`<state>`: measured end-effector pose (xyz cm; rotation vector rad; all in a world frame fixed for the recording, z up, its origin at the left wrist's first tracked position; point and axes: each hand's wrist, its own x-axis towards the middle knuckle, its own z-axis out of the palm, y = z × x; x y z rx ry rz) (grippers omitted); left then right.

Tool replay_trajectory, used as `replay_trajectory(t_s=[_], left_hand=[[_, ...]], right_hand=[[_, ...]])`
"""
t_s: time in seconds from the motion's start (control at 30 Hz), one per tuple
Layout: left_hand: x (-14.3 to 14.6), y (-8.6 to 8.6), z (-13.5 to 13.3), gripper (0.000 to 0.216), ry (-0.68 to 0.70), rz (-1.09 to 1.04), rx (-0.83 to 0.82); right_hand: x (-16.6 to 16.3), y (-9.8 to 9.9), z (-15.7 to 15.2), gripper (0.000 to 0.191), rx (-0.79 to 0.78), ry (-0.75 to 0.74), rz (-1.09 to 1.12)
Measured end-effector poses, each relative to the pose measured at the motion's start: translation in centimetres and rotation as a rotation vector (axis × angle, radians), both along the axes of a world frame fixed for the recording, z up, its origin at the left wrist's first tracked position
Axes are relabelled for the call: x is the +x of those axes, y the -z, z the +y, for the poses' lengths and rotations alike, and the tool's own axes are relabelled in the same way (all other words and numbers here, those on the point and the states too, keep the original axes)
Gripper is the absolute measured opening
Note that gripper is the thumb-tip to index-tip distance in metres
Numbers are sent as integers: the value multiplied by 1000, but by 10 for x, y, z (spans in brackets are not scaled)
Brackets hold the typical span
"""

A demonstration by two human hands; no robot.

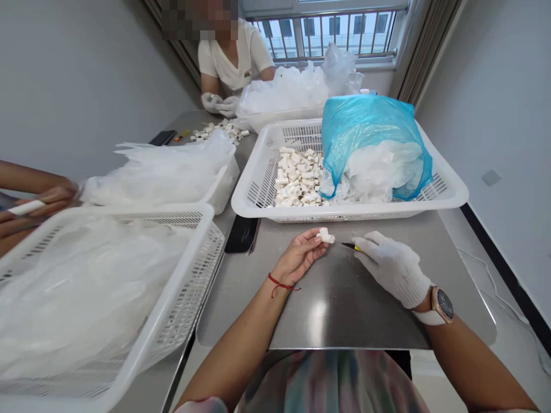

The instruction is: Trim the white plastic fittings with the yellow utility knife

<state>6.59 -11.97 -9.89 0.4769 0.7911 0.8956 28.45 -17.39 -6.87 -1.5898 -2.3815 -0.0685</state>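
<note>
My left hand [298, 256], bare with a red thread at the wrist, pinches a small white plastic tube fitting [326, 235] just above the steel table [344, 310]. My right hand [391, 265], in a white knit glove with a watch at the wrist, is closed on a small knife with a yellow handle [349, 245]. The blade tip points at the fitting and lies close to it. Right behind my hands stands a white basket [253, 195] with a heap of several white fittings [298, 176].
A blue plastic bag [372, 143] with white bags inside fills the basket's right half. A black phone [241, 234] lies by the basket's front. At left stands a white basket [172, 310] of clear bags. One person's hands are at far left; another person sits at the back.
</note>
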Motion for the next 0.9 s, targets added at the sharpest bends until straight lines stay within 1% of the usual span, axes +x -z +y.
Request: replay_trajectory(t_s=[0.2,0.37,0.57,0.77,0.9], left_hand=[[-1,0,-1,21,33,5,54],[-1,2,0,21,26,0,76],[0,0,-1,21,29,11,104],[0,-2,-2,21,1,33,131],[0,-2,-2,21,-2,32,133]], right_hand=[[-2,-1,-1,27,23,60,5],[-1,0,-1,26,-9,0,42],[0,1,-1,28,-5,58,57],[-1,-1,-1,25,-44,7,89],[-1,-1,-1,26,-28,67,76]])
